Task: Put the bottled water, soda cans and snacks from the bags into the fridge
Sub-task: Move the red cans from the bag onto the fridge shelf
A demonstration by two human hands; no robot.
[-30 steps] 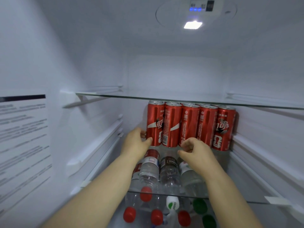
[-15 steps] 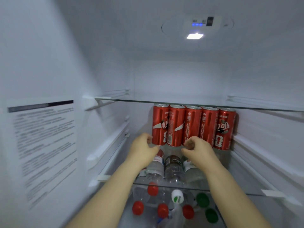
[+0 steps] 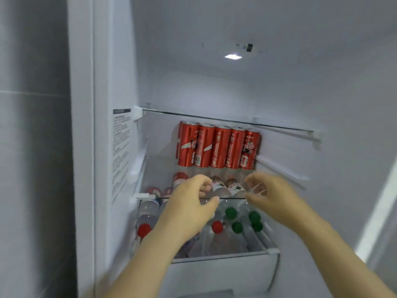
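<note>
Our left hand (image 3: 191, 203) and right hand (image 3: 274, 195) hover loosely curled, empty (blur hides fingertips), near the soda cans (image 3: 217, 147) standing far back on the glass shelf (image 3: 161, 166); a stray knuckle could topple that row.

The person's left hand (image 3: 191, 200) and right hand (image 3: 274, 194) are bare. The left forearm (image 3: 154, 252) and the right forearm (image 3: 335, 250) are bare as well, from the wrist down to the edge of the view. The right hand looks blurred, so its small details are unclear.
</note>
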